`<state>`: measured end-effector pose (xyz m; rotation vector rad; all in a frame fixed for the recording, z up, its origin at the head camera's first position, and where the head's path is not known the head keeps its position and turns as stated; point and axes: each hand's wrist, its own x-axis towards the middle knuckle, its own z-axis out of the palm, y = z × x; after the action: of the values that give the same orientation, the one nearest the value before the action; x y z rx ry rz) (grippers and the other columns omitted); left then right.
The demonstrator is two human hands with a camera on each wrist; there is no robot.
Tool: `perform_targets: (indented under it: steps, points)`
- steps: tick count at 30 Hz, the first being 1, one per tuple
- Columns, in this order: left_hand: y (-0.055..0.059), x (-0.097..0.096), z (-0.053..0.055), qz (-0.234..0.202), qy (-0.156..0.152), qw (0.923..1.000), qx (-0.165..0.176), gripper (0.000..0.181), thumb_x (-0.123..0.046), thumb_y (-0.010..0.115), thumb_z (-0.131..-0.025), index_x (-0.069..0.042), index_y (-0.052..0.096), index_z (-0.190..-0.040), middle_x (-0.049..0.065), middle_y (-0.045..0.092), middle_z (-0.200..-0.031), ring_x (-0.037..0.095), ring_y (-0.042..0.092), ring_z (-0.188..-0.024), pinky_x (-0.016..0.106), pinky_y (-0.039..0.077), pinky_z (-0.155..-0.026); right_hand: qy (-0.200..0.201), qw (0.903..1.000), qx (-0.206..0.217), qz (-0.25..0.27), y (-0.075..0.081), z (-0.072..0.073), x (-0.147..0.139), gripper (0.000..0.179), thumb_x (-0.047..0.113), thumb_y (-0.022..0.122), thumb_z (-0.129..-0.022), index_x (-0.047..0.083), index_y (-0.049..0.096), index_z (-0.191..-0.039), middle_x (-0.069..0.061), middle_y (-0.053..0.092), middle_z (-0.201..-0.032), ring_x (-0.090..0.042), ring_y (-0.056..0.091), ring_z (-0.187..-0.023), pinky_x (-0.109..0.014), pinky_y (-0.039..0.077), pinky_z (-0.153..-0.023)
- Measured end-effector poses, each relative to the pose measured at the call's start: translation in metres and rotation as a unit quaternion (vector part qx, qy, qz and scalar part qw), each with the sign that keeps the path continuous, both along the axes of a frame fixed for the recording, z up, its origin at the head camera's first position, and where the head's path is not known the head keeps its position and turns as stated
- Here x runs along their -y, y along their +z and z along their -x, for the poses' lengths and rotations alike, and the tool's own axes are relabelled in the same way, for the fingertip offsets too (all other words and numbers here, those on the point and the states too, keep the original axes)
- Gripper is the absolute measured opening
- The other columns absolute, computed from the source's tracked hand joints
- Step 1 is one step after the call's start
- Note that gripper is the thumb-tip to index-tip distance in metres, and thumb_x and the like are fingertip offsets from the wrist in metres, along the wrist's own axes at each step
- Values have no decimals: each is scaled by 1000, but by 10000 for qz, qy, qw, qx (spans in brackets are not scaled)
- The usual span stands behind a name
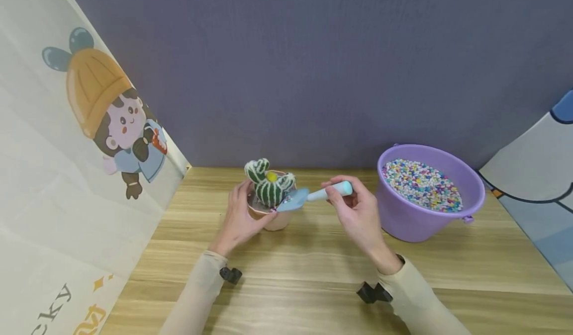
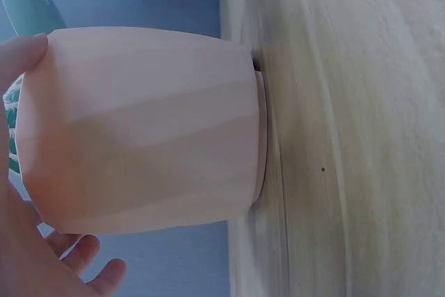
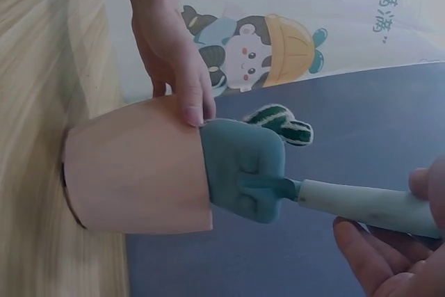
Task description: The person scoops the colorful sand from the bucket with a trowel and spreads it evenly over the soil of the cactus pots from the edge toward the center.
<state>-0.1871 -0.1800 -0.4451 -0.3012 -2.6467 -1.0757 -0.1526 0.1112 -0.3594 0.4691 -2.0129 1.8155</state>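
A pink flowerpot (image 2: pixel 146 130) stands on the wooden table, holding a knitted-looking green cactus (image 1: pixel 270 192) with white ribs and a yellow tuft. My left hand (image 1: pixel 239 218) grips the pot by its rim, thumb on the near side and fingers round the far side. In my right hand (image 1: pixel 358 213) is a small trowel, pinched by its pale handle (image 3: pixel 361 205). The trowel's blue blade (image 3: pixel 243 165) tilts down over the pot's right rim, beside the cactus. A few coloured beads show at the blade's edge; the pot's inside is mostly hidden.
To the right of my right hand stands a purple bucket (image 1: pixel 407 223) with many small multicoloured beads (image 1: pixel 423 186) in it. A dark blue-grey wall (image 1: pixel 286 76) rises behind the table (image 1: pixel 295 285). Printed panels with cartoon figures flank both sides.
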Motion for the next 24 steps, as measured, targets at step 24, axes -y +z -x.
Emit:
perform_targets:
  steps: [24]
  points:
    - [15, -3, -4, 116, 12, 9994, 332, 123, -63, 89, -75, -10, 27, -167, 18, 36, -168, 38, 35, -155, 62, 33, -128, -216, 9996, -168, -40, 11, 2, -12, 20, -2, 70, -100, -5, 66, -120, -19, 78, -111, -8, 75, -85, -26, 67, -77]
